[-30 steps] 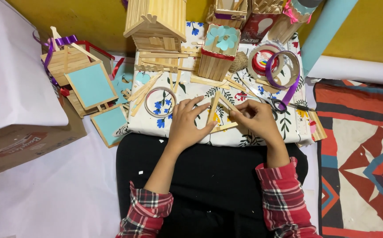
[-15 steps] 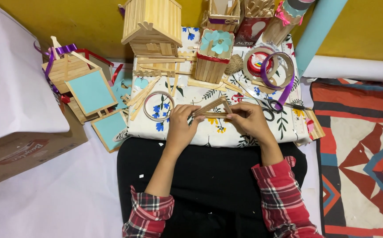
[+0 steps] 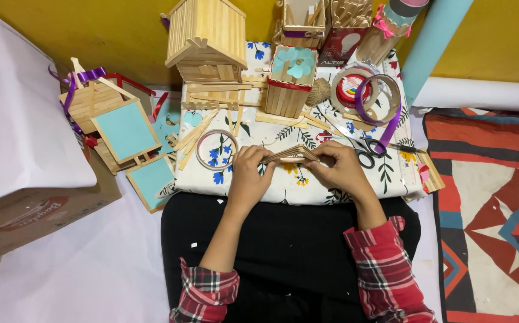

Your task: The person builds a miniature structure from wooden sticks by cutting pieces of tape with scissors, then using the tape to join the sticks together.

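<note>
head view, change: vs a moment ago the stick frame (image 3: 292,154) now lies flatter, edge-on to cam; both hands have closed in on its ends. Looks like pressing/squaring a glued joint, my guess.
L hand (image 3: 248,173): fingers pinching frame's L end, tips pressed tog.
R hand (image 3: 340,170): fingers pinching frame's R end.
frame, where: mid floral cloth (image 3: 283,191), held just above it, btw both hands.
near frame: tape ring (image 3: 216,149) just L; scissors (image 3: 373,149) just R; stick house (image 3: 207,42) well beyond; stick box (image 3: 289,81) beyond.
materials: frame = flat pale wood sticks, smooth, stacked to a shallow wedge; cloth soft, printed; ring thin, round.
</note>
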